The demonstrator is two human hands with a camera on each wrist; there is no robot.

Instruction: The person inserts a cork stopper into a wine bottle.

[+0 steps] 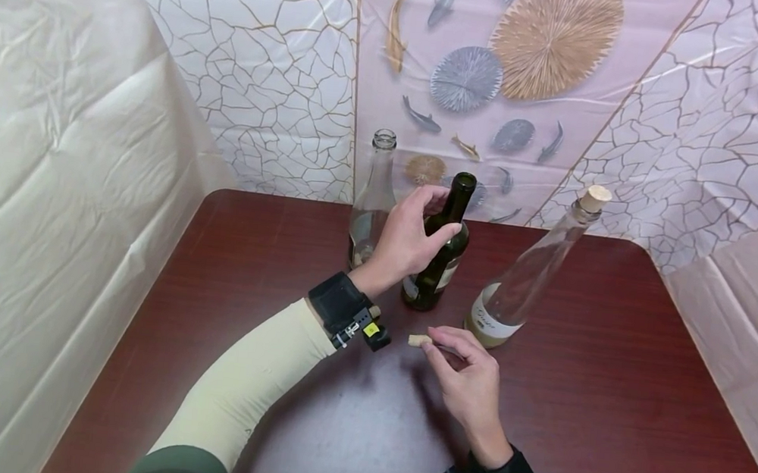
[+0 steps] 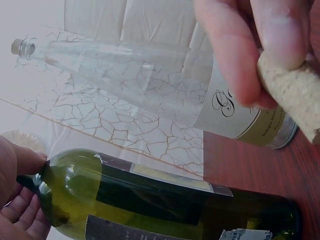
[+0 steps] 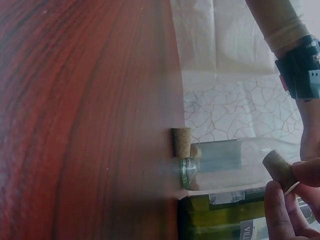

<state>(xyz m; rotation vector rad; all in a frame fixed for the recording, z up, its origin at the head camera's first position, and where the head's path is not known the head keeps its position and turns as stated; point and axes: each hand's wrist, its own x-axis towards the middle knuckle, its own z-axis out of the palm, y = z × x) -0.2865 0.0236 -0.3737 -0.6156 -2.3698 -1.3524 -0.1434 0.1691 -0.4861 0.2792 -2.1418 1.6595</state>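
My left hand [image 1: 412, 228] grips a dark green wine bottle [image 1: 424, 293] around its shoulder, just below the uncorked neck. The bottle stands on the table, its torn labels showing in the left wrist view. Between thumb and fingertips, my right hand [image 1: 471, 375] pinches a tapered cork [image 3: 279, 169], held in front of the bottles. A clear bottle [image 1: 518, 288] with a white label stands to the right of the green one, and a cork [image 1: 595, 199] plugs its mouth. Partly behind my left hand is another clear bottle [image 1: 379, 179], its mouth uncorked.
The dark red wooden table [image 1: 612, 381] carries all the bottles. Another cork [image 3: 181, 142] stands on it beside the left clear bottle. Patterned cloth [image 1: 283, 90] hangs along the back edge, and plain pale cloth [image 1: 62, 183] drapes the left side.
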